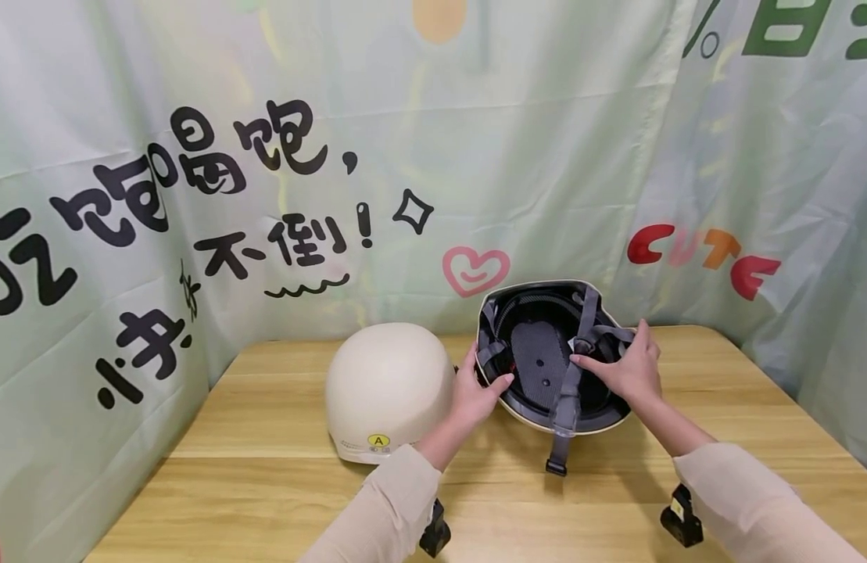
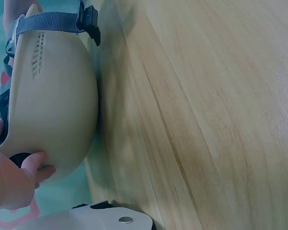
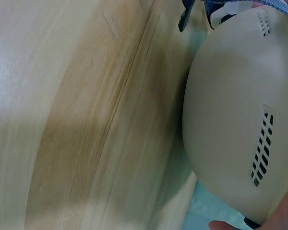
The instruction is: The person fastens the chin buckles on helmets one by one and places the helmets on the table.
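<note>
A cream helmet [image 1: 539, 344] is tipped so its black padded inside faces me, close over the table. My left hand [image 1: 481, 395] grips its left rim, thumb inside and fingers round the outer shell, as the left wrist view also shows. On the opposite rim my right hand [image 1: 633, 367] holds on, its thumb over the inside beside the grey chin strap [image 1: 569, 395] and its fingers outside. The strap hangs over the near rim and ends in a black buckle [image 1: 556, 467]. Vent slots [image 3: 262, 146] mark the shell in the right wrist view.
A second cream helmet [image 1: 387, 387] with a yellow "A" sticker [image 1: 379, 441] sits dome up on the wooden table [image 1: 264, 469], just left of my left hand. Behind the table hangs a pale green printed cloth [image 1: 546, 156]. Black devices [image 1: 436, 532] hang beneath both wrists.
</note>
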`<control>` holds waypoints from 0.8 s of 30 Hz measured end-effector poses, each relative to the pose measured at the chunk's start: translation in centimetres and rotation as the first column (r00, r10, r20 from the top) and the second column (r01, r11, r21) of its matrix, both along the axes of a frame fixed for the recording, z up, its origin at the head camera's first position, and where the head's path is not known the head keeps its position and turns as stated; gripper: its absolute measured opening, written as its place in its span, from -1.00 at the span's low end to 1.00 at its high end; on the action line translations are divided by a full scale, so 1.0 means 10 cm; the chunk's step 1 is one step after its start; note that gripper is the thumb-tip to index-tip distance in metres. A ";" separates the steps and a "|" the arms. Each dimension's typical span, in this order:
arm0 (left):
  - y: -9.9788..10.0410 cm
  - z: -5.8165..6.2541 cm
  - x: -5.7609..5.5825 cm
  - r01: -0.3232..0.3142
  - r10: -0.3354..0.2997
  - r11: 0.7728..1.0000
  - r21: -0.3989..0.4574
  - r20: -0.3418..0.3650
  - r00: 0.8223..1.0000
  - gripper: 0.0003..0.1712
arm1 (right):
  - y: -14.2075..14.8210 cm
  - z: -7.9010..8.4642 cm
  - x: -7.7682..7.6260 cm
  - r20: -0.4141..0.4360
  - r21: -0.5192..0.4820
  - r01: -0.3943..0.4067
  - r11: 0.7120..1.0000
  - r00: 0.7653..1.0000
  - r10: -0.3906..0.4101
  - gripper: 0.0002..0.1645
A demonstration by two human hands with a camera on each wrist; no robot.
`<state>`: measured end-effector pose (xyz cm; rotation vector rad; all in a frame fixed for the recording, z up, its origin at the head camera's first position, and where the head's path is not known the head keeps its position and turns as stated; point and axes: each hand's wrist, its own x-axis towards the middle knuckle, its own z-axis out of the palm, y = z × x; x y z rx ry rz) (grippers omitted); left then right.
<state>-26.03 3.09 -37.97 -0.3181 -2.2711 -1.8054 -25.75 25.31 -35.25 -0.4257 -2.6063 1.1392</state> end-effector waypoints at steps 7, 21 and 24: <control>-0.01 -0.02 0.03 0.002 -0.002 1.000 -0.019 -0.001 1.000 -0.11 | -0.01 0.01 0.02 0.058 0.027 0.021 0.999 0.998 -0.023 0.46; -0.04 -0.06 0.05 -0.002 0.001 0.999 -0.054 -0.013 1.000 -0.09 | 0.05 -0.02 0.05 0.043 0.032 0.050 0.998 0.998 -0.052 0.34; -0.05 -0.08 0.05 -0.005 0.004 0.998 -0.065 -0.017 1.000 -0.09 | 0.04 -0.01 0.06 0.034 0.036 0.051 0.998 0.998 -0.052 0.29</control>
